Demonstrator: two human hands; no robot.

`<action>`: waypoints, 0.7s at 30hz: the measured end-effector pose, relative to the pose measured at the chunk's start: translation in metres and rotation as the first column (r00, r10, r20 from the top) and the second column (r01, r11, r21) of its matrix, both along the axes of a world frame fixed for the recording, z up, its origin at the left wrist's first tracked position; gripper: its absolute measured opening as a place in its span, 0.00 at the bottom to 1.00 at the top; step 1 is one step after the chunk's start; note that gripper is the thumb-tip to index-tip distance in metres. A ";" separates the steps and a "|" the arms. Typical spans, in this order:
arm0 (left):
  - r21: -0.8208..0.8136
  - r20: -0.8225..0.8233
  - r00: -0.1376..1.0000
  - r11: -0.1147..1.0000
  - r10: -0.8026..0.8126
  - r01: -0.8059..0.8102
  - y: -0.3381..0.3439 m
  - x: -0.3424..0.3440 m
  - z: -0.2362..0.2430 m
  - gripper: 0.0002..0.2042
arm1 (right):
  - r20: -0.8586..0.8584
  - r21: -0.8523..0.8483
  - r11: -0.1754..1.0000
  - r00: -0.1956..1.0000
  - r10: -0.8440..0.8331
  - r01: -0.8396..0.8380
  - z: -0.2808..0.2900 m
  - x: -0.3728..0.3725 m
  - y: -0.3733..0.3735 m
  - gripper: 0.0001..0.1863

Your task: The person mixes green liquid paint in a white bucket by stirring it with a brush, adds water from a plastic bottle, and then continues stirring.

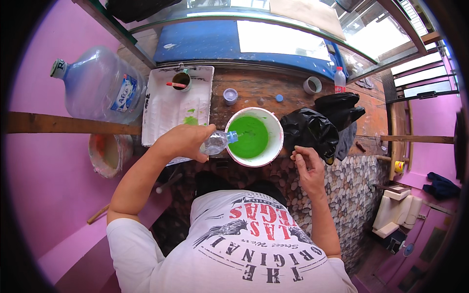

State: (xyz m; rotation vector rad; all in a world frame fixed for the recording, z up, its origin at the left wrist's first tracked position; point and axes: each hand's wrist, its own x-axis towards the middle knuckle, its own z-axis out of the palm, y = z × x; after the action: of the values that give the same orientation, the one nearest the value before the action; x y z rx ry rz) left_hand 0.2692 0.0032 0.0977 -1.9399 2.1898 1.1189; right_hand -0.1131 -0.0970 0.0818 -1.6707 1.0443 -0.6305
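My left hand [181, 141] is closed round a small clear plastic bottle [214, 144] with a light blue neck. The bottle lies tilted almost level, its mouth over the near-left part of a white bucket [277, 131]. Bright green paint [251, 139] partly fills the bucket, and a thin clear stream seems to run from the bottle onto it. To the right of the bucket, apart from its rim, hovers my right hand [310, 168], its fingers loosely bent and no object visible in them. A crumpled black plastic bag [312, 129] lies just beyond that hand.
A white paint tray [168, 115] with a cup [181, 80] and green smears is left of the bucket. A small jar [230, 96], blue cap [279, 98], grey cup [312, 85] and red-labelled bottle [339, 79] stand farther back. A large water jug [102, 88] and stained bucket [108, 154] are far left.
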 end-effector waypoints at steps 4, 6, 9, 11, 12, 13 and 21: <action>0.005 -0.030 0.999 1.000 0.011 -0.010 -0.001 0.001 -0.002 0.33 | 0.001 -0.011 1.000 1.000 0.014 -0.014 0.000 0.003 -0.002 0.11; 0.011 -0.060 0.998 1.000 0.023 -0.022 -0.004 0.000 0.000 0.34 | -0.003 -0.004 1.000 1.000 0.015 -0.015 0.002 0.004 -0.002 0.11; 0.001 -0.108 0.993 0.999 0.046 -0.046 -0.010 -0.002 0.008 0.36 | 0.000 0.020 1.000 1.000 0.006 -0.006 0.003 0.005 -0.003 0.11; -0.032 -0.140 0.988 0.997 0.059 -0.064 -0.013 -0.002 0.012 0.37 | 0.011 0.040 0.999 1.000 0.001 -0.001 0.003 0.005 -0.004 0.11; -0.051 -0.153 0.986 0.996 0.068 -0.077 -0.016 -0.002 0.015 0.37 | 0.018 0.047 0.999 1.000 -0.002 0.001 0.002 0.005 -0.004 0.11; -0.070 -0.167 0.983 0.993 0.077 -0.090 -0.019 -0.002 0.019 0.38 | 0.024 0.054 0.999 1.000 -0.005 0.004 0.001 0.005 -0.005 0.11; -0.384 -0.357 0.924 0.879 0.140 -0.282 -0.066 0.012 0.025 0.41 | 0.085 0.091 0.996 0.996 -0.006 -0.001 0.002 0.003 -0.009 0.12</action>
State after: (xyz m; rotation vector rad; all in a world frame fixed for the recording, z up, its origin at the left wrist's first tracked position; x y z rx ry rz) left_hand 0.2812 -0.0630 0.1227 -2.3750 2.6319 1.1174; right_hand -0.1096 -0.1059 0.0842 -1.5506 0.9995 -0.6412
